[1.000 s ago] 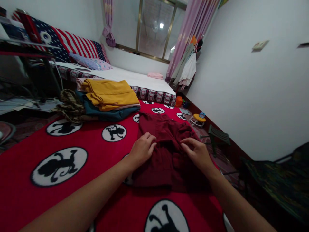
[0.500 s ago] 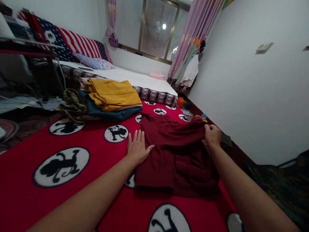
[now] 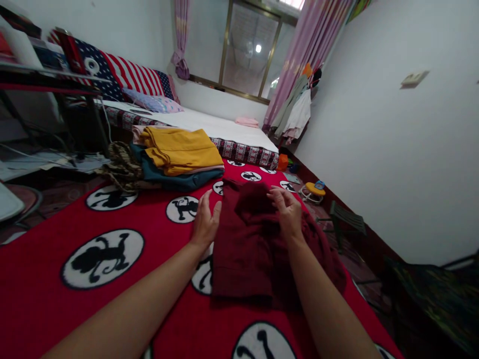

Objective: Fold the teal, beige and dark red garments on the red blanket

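Observation:
A dark maroon garment (image 3: 247,244) lies partly folded on a red blanket (image 3: 112,299) printed with black monkey figures in white circles. My left hand (image 3: 205,219) rests at the garment's left edge, fingers stretched out and open. My right hand (image 3: 286,209) hovers over the garment's upper middle, where a sleeve has been brought across; its fingers are loosely curled and apart, and nothing shows in their grip.
A pile of folded clothes (image 3: 179,154), mustard yellow on top of teal, sits at the blanket's far left beside a patterned cloth (image 3: 123,167). Behind lies a mattress (image 3: 220,127) with pillows. A small stool (image 3: 346,217) and a toy (image 3: 314,189) stand on the floor at right.
My right hand carried the garment's right side from the far right across to the middle and let go. My left hand stayed flat at the left edge.

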